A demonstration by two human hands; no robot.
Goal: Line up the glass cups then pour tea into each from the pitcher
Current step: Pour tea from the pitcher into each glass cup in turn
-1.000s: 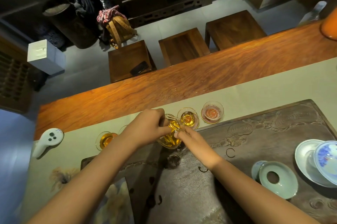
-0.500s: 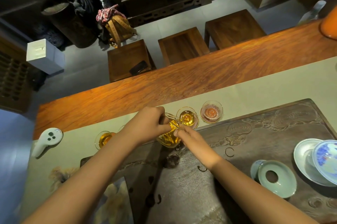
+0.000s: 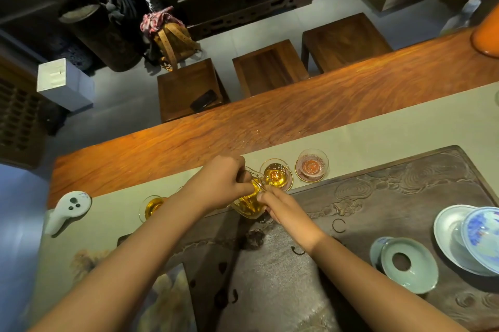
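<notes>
Head view: my left hand [image 3: 221, 183] gripped the glass pitcher [image 3: 249, 203] at its handle side, and my right hand [image 3: 283, 208] steadied its base with closed fingertips. The pitcher was tilted, spout over the amber-filled glass cup [image 3: 276, 177]. The last cup [image 3: 312, 169] lay just beyond, rightward along the row; my right hand was nearer to it.

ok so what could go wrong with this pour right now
1. The pitcher is tipped over a small cup that already looks quite full of tea; it may overflow onto the runner.
2. Both the left hand and right hand crowd the pitcher, and the left forearm hides part of the row, so it might knock a cup there.
</notes>
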